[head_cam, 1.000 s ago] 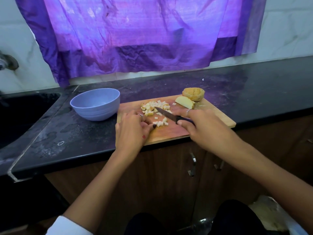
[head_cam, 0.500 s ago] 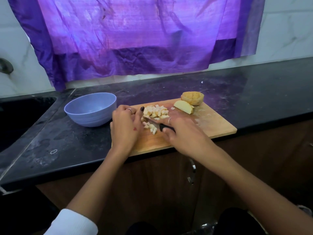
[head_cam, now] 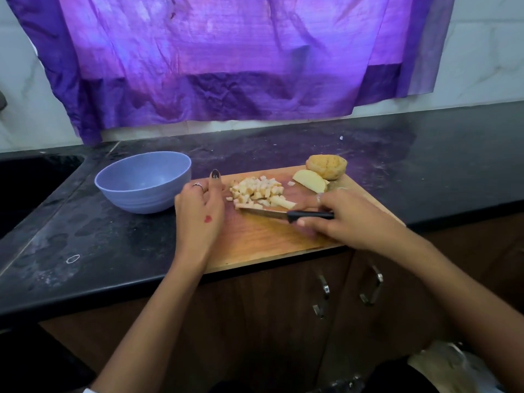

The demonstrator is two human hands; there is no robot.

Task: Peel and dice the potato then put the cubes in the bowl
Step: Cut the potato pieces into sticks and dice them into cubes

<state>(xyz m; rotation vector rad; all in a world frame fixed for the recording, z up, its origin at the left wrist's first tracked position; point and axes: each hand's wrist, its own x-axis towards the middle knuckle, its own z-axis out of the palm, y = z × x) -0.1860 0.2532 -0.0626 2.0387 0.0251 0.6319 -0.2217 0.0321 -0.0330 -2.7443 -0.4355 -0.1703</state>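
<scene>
A wooden cutting board (head_cam: pixel 272 239) lay on a black countertop (head_cam: pixel 85 236) at the centre of the frame. A pile of diced potato cubes (head_cam: pixel 259 192) sat on the board's far part, just above the blade of a knife (head_cam: pixel 280 214) that lay flat and pointed left. The person's right hand (head_cam: pixel 344 219), right of centre, gripped the knife's black handle with fingers curled around it. The left hand (head_cam: pixel 200 214), left of centre, rested on the board's left edge with fingers relaxed and one finger reaching up beside the cubes, holding nothing. A potato wedge (head_cam: pixel 309 180) and an unpeeled potato piece (head_cam: pixel 326 166) lay at the board's upper right corner, touching each other. A blue bowl (head_cam: pixel 143 185) stood on the counter just left of the board, with no cubes visible inside. A purple cloth (head_cam: pixel 226 58) hung across the wall at the top of the frame.
</scene>
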